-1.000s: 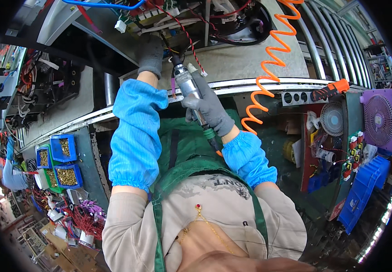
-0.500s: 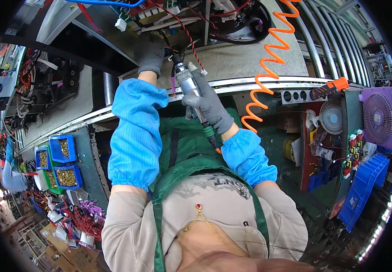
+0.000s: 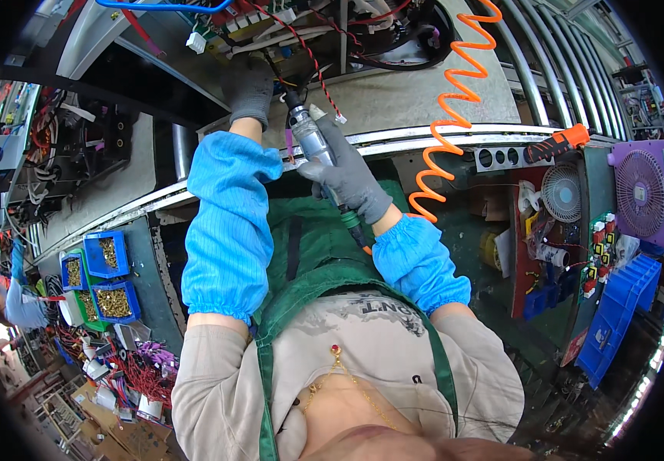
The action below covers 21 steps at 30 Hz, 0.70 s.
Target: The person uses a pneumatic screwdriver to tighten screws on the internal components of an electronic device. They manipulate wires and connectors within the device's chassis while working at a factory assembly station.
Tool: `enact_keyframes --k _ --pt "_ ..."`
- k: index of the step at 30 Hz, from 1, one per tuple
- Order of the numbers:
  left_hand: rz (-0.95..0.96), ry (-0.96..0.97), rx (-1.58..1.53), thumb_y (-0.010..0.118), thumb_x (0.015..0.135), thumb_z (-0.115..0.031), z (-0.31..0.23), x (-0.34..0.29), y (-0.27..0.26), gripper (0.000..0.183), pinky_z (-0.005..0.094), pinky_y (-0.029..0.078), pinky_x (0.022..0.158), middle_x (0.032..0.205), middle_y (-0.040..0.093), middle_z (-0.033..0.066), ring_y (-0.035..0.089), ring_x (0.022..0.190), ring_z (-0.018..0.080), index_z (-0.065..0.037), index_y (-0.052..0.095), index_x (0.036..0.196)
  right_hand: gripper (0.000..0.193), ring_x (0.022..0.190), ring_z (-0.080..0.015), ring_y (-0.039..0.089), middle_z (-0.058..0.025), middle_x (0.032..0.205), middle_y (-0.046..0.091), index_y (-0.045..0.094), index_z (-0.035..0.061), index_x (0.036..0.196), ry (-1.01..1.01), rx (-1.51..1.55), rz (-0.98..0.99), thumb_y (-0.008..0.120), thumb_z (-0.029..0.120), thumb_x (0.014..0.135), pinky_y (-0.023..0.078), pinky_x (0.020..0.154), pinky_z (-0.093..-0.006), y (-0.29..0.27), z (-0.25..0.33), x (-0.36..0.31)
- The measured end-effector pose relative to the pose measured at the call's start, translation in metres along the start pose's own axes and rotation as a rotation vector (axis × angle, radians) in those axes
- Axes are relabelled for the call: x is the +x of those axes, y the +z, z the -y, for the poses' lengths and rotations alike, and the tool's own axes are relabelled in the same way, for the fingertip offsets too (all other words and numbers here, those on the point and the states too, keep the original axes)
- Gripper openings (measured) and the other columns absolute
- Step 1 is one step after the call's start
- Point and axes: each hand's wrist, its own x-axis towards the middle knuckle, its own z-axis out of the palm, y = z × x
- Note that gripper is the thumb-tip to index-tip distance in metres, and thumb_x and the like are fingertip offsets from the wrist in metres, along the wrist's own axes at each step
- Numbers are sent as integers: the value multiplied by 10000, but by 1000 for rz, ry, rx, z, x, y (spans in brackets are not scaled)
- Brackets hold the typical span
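**Right hand (image 3: 351,183) gripping a power tool (image 3: 315,142), left hand (image 3: 249,91) close by at an open machine (image 3: 324,46)**

Both hands are wearing grey gloves. The right hand is closing around the silver body of the power tool, with one finger stretching along it. The tool's narrow end is pointing away from the right hand, up and leftward toward the machine, and its green-collared rear end is extending below that hand.

The left hand is sitting left of the tool's front end, at the machine's near side. Its fingers are lying in shadow, so whether they are open or closed is something I cannot tell.

A red-and-black twisted wire (image 3: 315,65) is hanging out of the machine, its white plug (image 3: 340,118) dangling just beyond the right hand's stretched finger. Under the plug, the grey surface (image 3: 416,100) is spreading ahead of that hand. An orange coiled hose (image 3: 455,100) is running down to the right of it.

Well to the right of the right hand, a purple fan (image 3: 640,194) is standing near a pale fan (image 3: 562,194). Well below and left of the left hand, trays (image 3: 94,253) are holding small brass-coloured pieces (image 3: 117,301).
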Motion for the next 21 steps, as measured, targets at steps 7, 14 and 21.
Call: enact_keyframes --k 7,14,21 --pt "-13 72 33 488 809 -238 16 4 14 275 467 494 733 829 640 230 619 795 401 -11 642 828 844 889 -385 633 -220 993 633 286 219 1436 31 -558 -82 691 413 721 491 791 -426 4 15 -2" --pt "-29 1 -44 518 805 -235 9 1 8 247 463 492 736 842 642 225 618 810 397 -14 629 812 804 869 -402 634 -229 1004 624 319 193 1399 -12 -617 -118 685 403 714 493 767 -444 8 14 -4" --pt "-7 103 107 532 795 -197 28 1 19 166 414 494 713 938 622 152 621 796 332 -72 641 788 806 878 -394 634 -229 1019 620 330 178 1401 -41 -524 -111 677 390 704 494 769 -440 6 13 -6"
